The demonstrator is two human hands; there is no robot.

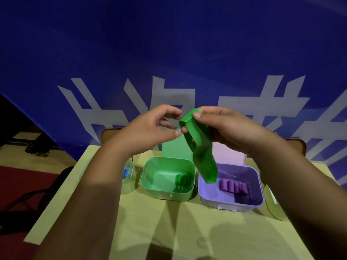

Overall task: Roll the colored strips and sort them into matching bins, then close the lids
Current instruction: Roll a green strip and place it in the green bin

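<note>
Holding a green strip (199, 147) in the air, above and slightly right of the green bin (150, 177). Pinching its upper end with the right hand (229, 126), thumb pressed flat on the front face, other fingers curled behind. Meeting the same end from the left with the left hand (154, 128), thumb tip and curled fingertips closing on the folded edge.

Thin, glossy, slightly translucent material, bright green, bent over into 1 loose loop at the top. Long tail hanging limp, slanting down to the right, ending in front of the left side of the purple bin (259, 184), just right of the green bin.

Inside the green bin, near its right wall: a few dark green rolls (183, 179) side by side. Inside the purple bin: a row of purple rolls (232, 187). Behind the green bin, upright: a green lid (174, 147); right of that, a pale pink lid (231, 152). Left of the green bin: a clear bin (129, 184) with something blue inside. All 3 bins resting on the yellowish tabletop (169, 231).
</note>
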